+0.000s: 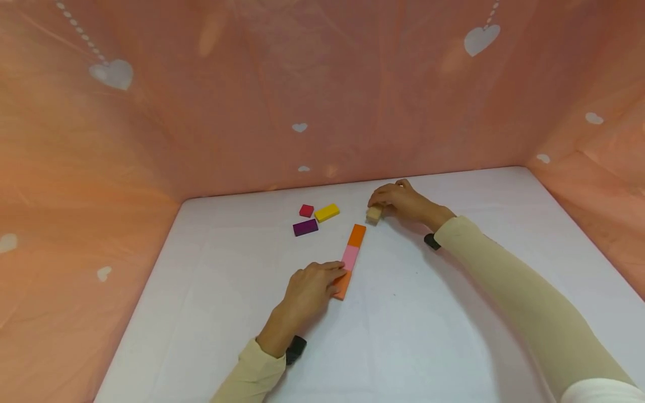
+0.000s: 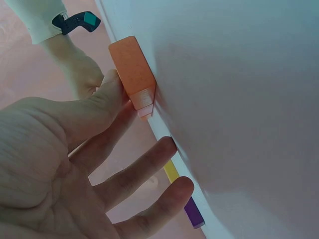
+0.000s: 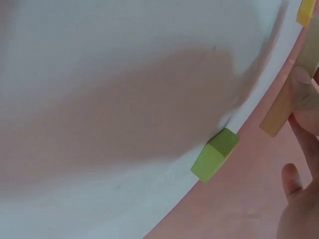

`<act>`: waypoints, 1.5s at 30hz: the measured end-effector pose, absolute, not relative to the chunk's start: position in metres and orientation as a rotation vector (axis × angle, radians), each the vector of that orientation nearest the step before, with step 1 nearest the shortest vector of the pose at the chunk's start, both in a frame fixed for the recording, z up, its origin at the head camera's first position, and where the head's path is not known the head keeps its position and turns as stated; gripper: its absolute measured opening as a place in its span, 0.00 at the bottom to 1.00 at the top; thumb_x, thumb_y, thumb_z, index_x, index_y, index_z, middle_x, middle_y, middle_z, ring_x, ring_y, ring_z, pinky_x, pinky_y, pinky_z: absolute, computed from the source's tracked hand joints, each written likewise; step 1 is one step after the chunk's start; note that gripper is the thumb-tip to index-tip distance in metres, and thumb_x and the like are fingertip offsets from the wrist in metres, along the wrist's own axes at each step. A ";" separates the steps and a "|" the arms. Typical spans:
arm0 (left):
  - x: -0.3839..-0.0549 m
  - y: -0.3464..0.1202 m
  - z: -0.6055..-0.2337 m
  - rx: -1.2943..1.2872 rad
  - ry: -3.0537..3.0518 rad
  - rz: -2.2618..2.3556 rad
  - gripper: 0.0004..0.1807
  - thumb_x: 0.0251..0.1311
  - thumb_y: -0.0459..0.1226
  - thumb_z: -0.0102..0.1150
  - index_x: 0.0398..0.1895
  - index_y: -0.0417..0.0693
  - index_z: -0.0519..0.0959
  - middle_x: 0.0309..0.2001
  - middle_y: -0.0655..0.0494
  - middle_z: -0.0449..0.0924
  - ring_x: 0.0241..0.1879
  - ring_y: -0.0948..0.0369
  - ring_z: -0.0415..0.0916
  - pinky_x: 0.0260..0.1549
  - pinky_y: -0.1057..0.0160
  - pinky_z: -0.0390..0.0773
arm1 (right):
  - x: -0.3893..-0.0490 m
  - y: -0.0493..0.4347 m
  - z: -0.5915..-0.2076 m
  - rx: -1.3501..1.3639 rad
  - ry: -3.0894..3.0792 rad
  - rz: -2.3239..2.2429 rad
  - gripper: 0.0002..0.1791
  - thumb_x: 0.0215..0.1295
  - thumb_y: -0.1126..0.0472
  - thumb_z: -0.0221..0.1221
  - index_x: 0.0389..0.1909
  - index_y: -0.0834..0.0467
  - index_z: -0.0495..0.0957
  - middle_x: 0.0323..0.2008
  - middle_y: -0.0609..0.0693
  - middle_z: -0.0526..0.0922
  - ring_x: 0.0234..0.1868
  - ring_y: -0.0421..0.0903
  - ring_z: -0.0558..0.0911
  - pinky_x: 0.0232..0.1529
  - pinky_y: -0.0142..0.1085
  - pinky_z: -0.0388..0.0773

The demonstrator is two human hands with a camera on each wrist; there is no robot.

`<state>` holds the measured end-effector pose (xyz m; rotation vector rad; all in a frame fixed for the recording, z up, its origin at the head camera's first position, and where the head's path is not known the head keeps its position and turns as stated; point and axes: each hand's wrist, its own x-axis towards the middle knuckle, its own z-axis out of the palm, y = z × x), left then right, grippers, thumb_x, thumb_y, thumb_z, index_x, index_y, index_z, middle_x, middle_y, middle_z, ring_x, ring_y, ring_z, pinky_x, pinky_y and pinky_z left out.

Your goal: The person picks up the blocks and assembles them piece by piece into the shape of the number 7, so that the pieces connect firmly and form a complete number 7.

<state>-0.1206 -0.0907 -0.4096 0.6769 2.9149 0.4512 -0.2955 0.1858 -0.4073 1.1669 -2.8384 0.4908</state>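
The right hand [image 1: 403, 202] pinches a wooden block [image 1: 373, 215] just above the table [image 1: 413, 341], one end cut off in the right wrist view; the left hand [image 1: 308, 290], fingers spread, touches and partly hides the near orange block [image 1: 341, 287], end to end with a pink block [image 1: 350, 256] and a far orange block [image 1: 357, 235]; a green block [image 3: 214, 155] shows in the right wrist view alone; any marking on the black wrist device [image 2: 75, 23] is too small to read.

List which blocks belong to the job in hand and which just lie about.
Apparently in use:
near orange block, touched by the left hand
pink block
far orange block
wooden block, held by the right hand

Apparently lying about:
red block
yellow block
purple block
green block
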 end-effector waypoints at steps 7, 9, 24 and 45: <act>-0.122 -0.093 -0.410 0.690 2.931 0.455 0.22 0.60 0.38 0.67 0.59 0.56 0.82 0.62 0.62 0.80 0.55 0.53 0.79 0.43 0.55 0.81 | -0.299 0.178 -0.406 1.189 -2.789 0.497 0.15 0.63 0.66 0.65 0.49 0.49 0.84 0.52 0.48 0.84 0.57 0.48 0.79 0.53 0.49 0.58; -0.122 -0.094 -0.410 0.689 2.930 0.458 0.22 0.60 0.39 0.67 0.59 0.56 0.82 0.62 0.62 0.80 0.55 0.53 0.79 0.44 0.54 0.81 | -0.300 0.177 -0.406 1.187 -2.795 0.498 0.15 0.63 0.66 0.65 0.49 0.49 0.84 0.53 0.48 0.84 0.57 0.49 0.79 0.53 0.49 0.57; -0.120 -0.090 -0.410 0.662 2.907 0.441 0.23 0.61 0.40 0.67 0.61 0.58 0.81 0.63 0.64 0.78 0.56 0.54 0.78 0.46 0.55 0.81 | -0.296 0.172 -0.409 1.222 -2.773 0.493 0.14 0.61 0.64 0.67 0.48 0.49 0.84 0.52 0.47 0.84 0.55 0.46 0.80 0.53 0.50 0.58; -0.114 -0.089 -0.411 0.675 2.906 0.413 0.24 0.61 0.41 0.67 0.62 0.57 0.80 0.63 0.63 0.79 0.57 0.55 0.78 0.47 0.56 0.82 | -0.287 0.156 -0.415 1.233 -2.894 0.439 0.15 0.67 0.66 0.61 0.52 0.49 0.83 0.56 0.47 0.83 0.62 0.48 0.76 0.62 0.53 0.57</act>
